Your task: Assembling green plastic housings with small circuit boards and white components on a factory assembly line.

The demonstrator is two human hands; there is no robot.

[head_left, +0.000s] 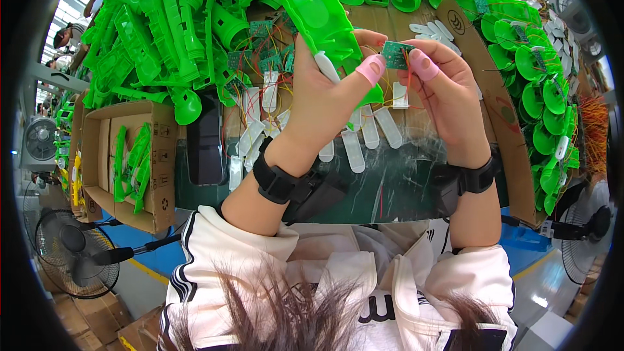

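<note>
**Green housing and circuit board held above a crowded bench**

At the far left, a cardboard box (pixel 130 162) with green strips in it is seen beside the bench, and a floor fan (pixel 75 253) stands below it. A large heap of green plastic parts (pixel 162 32) is piled across the upper left of the work surface. Nearer the middle, white translucent pieces (pixel 364 133) are scattered on the dark bench (pixel 383 188), with wired boards lying above them.

The left hand (pixel 325 91) is clenched around a long green plastic housing (pixel 312 6), which is raised and tilted up toward the left; a white piece is pressed against it, and a pink finger cot is worn on the thumb. Just to its right, a small green circuit board (pixel 396 54) with thin red and yellow wires is pinched between the fingertips of the right hand (pixel 442 91), held above the bench and close beside the housing. Black wrist straps are worn on both arms.

Further right, a cardboard tray (pixel 500 130) is filled with round green parts (pixel 539 84), wired together.
</note>
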